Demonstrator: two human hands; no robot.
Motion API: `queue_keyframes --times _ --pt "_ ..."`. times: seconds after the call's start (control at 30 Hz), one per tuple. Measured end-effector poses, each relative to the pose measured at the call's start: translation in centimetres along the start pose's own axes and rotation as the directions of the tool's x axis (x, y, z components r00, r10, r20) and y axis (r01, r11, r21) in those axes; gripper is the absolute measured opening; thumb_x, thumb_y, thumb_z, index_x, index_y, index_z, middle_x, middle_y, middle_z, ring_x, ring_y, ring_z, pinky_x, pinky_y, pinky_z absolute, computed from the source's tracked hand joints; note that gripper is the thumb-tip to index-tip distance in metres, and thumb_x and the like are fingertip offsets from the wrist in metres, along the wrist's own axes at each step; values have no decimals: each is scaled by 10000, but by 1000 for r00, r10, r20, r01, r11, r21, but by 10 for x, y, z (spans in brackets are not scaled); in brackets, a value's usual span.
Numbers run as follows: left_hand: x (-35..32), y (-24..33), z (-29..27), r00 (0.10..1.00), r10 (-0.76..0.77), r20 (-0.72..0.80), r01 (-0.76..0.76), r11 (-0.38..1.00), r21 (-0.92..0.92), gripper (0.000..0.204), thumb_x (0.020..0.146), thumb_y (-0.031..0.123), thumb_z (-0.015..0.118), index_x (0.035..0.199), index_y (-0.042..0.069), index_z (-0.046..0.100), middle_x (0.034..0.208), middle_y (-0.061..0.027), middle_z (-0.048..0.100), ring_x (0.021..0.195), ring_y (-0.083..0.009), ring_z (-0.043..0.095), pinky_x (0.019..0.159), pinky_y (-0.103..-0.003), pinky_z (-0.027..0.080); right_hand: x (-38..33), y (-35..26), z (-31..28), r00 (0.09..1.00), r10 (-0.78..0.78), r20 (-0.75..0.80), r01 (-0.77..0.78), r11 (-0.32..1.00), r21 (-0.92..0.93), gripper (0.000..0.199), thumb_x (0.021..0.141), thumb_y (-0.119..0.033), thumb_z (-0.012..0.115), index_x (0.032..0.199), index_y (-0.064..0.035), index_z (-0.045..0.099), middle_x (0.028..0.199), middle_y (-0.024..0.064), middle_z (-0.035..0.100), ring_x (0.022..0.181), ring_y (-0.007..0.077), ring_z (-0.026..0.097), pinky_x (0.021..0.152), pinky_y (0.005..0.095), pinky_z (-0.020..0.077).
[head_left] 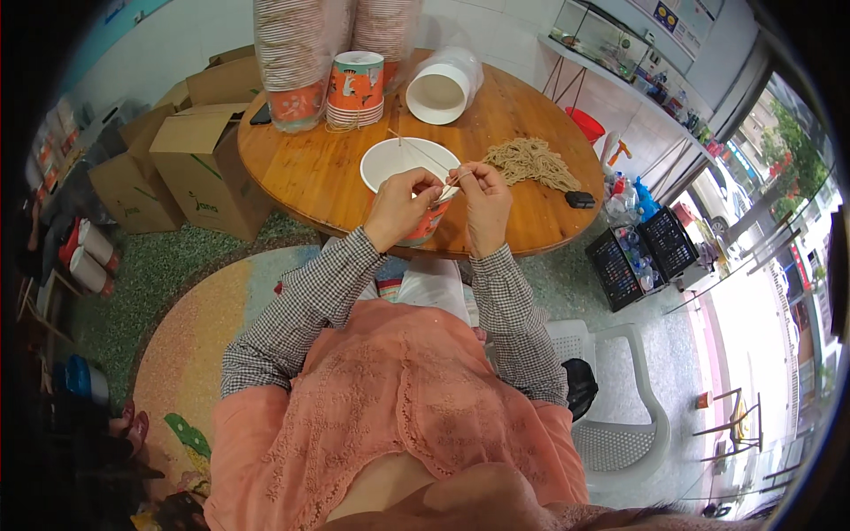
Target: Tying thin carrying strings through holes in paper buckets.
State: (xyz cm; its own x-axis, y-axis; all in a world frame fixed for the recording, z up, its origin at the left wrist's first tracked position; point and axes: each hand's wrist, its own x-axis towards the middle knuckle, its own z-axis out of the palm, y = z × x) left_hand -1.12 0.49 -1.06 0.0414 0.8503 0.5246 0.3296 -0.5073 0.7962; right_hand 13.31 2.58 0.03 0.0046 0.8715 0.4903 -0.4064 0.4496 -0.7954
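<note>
Round wooden table [310, 173] spreading out ahead of both hands, its near edge just under the wrists. Beyond the left hand, sleeves of stacked paper cups [292, 62] in clear wrap; beyond the right, a wrapped roll of white bowls [443, 88] lying on its side. Out past the right hand, a loose heap of tan string [531, 159] (close enough for that hand, well apart from the other). Directly under and between the hands, an orange-printed paper bowl [409, 173], mouth up, white inside. Left hand [403, 205] curled at the bowl's near rim, fingers pinched narrow on the string. Right hand [482, 196] just beside it, pinched shut on the same thin strand [423, 156]. Strand stretched taut, long axis slanting from the right hand's fingertips away and leftward across the bowl's open mouth toward its far rim, so the right hand holds the nearer end
</note>
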Motion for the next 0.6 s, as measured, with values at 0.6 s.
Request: queue_keyframes --times 0.6 --pt "-2 -1 -8 991 -35 126 49 992 -113 150 881 112 605 935 -22 646 800 -7 638 693 -68 582 633 -214 487 19 5 -19 969 66 240 86 814 -574 163 836 -112 655 741 6 597 649 -3 573 590 50 500 535 218 399"
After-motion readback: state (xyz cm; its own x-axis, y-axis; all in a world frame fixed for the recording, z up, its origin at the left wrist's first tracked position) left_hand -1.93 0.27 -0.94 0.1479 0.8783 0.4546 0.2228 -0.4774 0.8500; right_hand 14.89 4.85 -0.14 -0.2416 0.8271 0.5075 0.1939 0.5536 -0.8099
